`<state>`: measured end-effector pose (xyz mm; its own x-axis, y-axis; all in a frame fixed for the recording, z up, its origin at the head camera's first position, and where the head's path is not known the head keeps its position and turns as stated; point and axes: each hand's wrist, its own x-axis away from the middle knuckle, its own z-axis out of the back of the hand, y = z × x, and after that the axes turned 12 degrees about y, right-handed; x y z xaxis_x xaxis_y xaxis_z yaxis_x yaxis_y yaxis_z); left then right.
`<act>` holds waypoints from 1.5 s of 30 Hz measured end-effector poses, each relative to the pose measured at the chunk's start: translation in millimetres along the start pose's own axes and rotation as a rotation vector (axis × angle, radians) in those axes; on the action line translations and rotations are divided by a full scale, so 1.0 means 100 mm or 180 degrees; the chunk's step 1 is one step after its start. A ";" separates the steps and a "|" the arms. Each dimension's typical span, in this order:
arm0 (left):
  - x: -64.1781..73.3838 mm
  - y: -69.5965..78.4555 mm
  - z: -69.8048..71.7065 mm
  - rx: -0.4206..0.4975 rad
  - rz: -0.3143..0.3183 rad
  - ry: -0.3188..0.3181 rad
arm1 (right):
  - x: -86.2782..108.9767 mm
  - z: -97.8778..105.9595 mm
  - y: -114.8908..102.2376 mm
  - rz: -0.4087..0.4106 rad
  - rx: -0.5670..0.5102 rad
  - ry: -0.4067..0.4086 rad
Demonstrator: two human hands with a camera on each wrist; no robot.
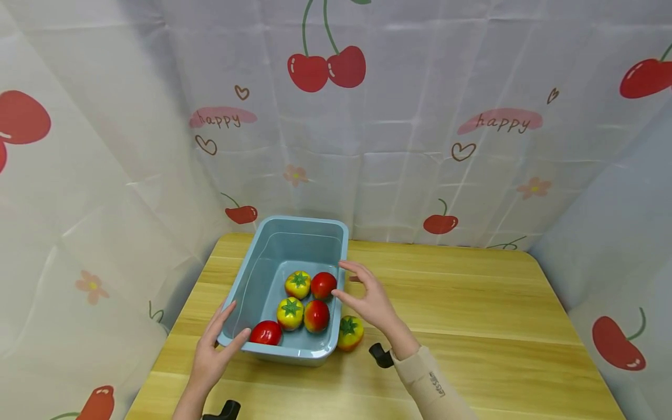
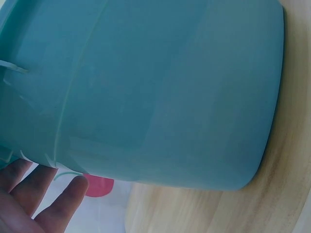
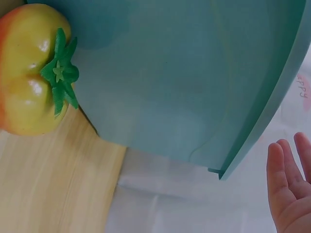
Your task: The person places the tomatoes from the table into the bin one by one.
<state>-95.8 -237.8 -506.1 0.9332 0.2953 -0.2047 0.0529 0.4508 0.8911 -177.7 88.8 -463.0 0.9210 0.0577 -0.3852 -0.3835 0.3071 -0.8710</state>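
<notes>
A blue-grey plastic bin stands on the table, with toy tomatoes inside. Two show yellow tops with green leaves, such as this yellow tomato; three show red sides, including the red tomato in the near left corner. My left hand is at that corner, thumb by the near rim and fingers along the left rim. Over the right rim, my right hand is spread, thumb and fingers apart, holding nothing. Below it, a yellow-orange tomato with green leaves sits outside, close against the bin's wall.
The wooden table extends to the right of the bin. A white curtain printed with cherries hangs behind and at both sides. Black camera mounts sit by both wrists.
</notes>
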 end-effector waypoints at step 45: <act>0.01 0.01 0.01 0.0055 -0.0028 0.0010 | 0.40 0.02 0.24 -0.0520 -0.0018 0.0142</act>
<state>-95.0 -238.0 -505.4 0.9316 0.2939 -0.2138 0.0673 0.4387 0.8961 -150.0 100.4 -499.0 0.9672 -0.0349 -0.2515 -0.2295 0.3035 -0.9248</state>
